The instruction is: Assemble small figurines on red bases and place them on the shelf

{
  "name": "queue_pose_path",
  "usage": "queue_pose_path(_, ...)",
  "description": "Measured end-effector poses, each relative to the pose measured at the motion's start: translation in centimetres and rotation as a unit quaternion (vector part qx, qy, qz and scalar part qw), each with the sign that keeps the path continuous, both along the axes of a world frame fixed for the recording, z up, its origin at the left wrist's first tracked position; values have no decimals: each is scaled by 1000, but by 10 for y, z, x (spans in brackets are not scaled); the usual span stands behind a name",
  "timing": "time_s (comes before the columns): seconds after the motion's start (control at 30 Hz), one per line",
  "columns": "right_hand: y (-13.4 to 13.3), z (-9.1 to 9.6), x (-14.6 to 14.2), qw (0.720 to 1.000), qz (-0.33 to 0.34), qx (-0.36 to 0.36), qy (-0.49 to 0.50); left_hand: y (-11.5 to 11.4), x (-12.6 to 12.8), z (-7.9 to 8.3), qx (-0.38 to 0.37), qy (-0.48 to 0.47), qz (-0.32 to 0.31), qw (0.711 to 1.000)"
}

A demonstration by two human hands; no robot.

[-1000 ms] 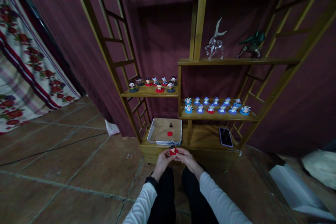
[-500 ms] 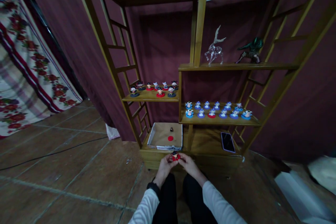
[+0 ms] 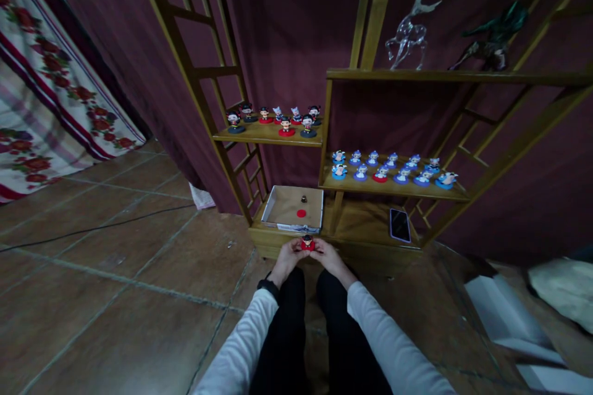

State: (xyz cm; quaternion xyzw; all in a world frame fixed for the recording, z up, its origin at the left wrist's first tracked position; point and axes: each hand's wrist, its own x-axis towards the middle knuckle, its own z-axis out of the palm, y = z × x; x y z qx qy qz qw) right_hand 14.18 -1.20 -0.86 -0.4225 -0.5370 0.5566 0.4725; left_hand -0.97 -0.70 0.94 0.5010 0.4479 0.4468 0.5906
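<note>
Between my two hands is a small figurine [image 3: 307,242] with dark hair on a red base. My left hand [image 3: 291,257] grips the base's left side and my right hand [image 3: 325,253] its right side. Just beyond them, an open shallow box [image 3: 278,213] rests on the cabinet's low deck. Inside it lie a red disc [image 3: 301,213] and a small dark piece [image 3: 304,199] too small to make out. Several dark-haired figurines [image 3: 286,126] on red or dark bases stand on the left shelf, a few grey-headed ones among them.
On the right shelf [image 3: 393,190] several blue and purple figurines [image 3: 360,173] stand in two rows. A phone [image 3: 399,224] lies below them. A clear deer figure [image 3: 408,37] and a dark figure [image 3: 495,40] occupy the upper shelf. White box pieces [image 3: 504,315] lie on the floor at right.
My view has tipped downward and come closer, so the shelves sit higher in the picture. Both hands still hold the figurine, now nearer the front edge of the box in view.
</note>
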Motion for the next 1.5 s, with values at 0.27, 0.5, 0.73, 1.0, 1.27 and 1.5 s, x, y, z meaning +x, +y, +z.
queue_pose_path(0.27, 0, 0, -1, 1000, -5, -7, 25, 1, 2, -2, 5, -15, -9, 1000)
queue_pose_path(0.5, -2, 5, 0, 998, 2, -24, 59, 1, 1, -8, 19, 17, -18, 1000)
queue_pose_path(0.73, -6, 10, 9, 995, 9, -79, 61, 3, 3, -19, 58, 51, -8, 997)
queue_pose_path(1.0, -6, 9, 11, 991, -10, -105, 83, 2, 7, -19, 85, 86, 7, 993)
queue_pose_path(1.27, -4, 9, 14, 990, -6, -108, 94, -9, 10, -9, 166, 211, 44, 962)
queue_pose_path(1.5, -3, 6, 14, 988, -11, -116, 103, -21, 14, 5, 182, 438, 3, 880)
